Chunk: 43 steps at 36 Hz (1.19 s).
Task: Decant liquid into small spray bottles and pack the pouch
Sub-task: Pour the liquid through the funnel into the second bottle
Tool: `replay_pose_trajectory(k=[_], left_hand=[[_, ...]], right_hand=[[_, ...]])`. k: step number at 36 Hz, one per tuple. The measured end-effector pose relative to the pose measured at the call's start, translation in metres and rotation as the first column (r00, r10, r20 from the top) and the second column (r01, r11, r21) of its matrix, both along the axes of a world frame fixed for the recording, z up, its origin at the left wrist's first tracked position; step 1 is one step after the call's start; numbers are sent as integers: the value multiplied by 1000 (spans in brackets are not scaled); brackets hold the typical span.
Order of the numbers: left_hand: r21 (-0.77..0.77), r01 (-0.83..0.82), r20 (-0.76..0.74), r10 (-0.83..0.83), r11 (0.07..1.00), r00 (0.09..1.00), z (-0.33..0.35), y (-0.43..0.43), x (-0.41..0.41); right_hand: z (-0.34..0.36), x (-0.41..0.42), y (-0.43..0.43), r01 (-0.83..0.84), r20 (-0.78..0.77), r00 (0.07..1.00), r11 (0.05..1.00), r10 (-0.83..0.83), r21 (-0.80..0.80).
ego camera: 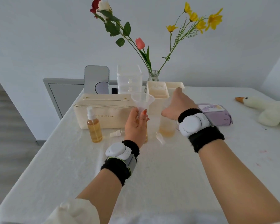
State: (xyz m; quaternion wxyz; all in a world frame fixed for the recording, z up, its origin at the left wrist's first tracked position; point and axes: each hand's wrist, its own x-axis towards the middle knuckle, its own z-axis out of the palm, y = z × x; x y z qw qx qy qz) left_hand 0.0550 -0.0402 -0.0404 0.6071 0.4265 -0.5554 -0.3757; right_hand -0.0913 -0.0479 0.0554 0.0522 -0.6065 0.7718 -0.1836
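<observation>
My left hand (136, 123) grips a small clear bottle, mostly hidden by the fingers, with a clear plastic funnel (142, 101) standing in its neck. My right hand (178, 105) is wrapped around a clear cup (166, 128) that holds a little amber liquid at the bottom and stands just right of the funnel. A filled spray bottle (94, 126) of amber liquid stands upright to the left, in front of the cream pouch (107, 110). A loose spray pump (117, 133) lies on the cloth, and a small clear cap (160, 138) lies by the cup.
Behind the pouch stand a grey mirror (96, 80), a clear drawer organiser (129, 80), a cream tray (158, 89) and a glass vase (153, 75) of flowers. A purple wipes pack (217, 113) and a plush goose (268, 110) lie at the right. The table's left edge drops off.
</observation>
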Motion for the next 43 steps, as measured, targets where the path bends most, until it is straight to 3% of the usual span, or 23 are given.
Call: replay_pose_trajectory(k=[5,8,11,13,15,19,22,33,43], left_hand=[[-2,16,11,-16,1000,1000,-3,-2,0],[4,21,8,-21,1000,1000,-5,-1,-1],[5,22,6,-22,1000,1000,-4,0,-1],[1,24,1,-24,1000,1000,-4,0,-1],[-10,22,-1,-22,1000,1000,-3,0,-1],[-31,36,-25,-36,999,999,-2,1,-2],[-23,54,-27,-55,998,998,-4,-2,-2],[-34,23,118,-19,999,993,-13,-5,5],[40,31,137,-36,999,990,-33,-2,7]], right_hand=[[-3,-2,2,33,11,999,999,-33,14],[-5,1,4,68,-88,994,997,-71,-41],[-7,5,8,-26,-112,994,953,-9,-303],[-10,10,15,-136,-12,987,805,158,-577],[-13,18,24,-185,76,939,679,335,-710],[-22,32,37,-223,222,868,748,444,-625],[-29,35,35,-238,228,870,777,437,-583],[-27,34,31,-252,213,864,757,457,-603],[-20,40,38,-255,166,867,704,470,-663]])
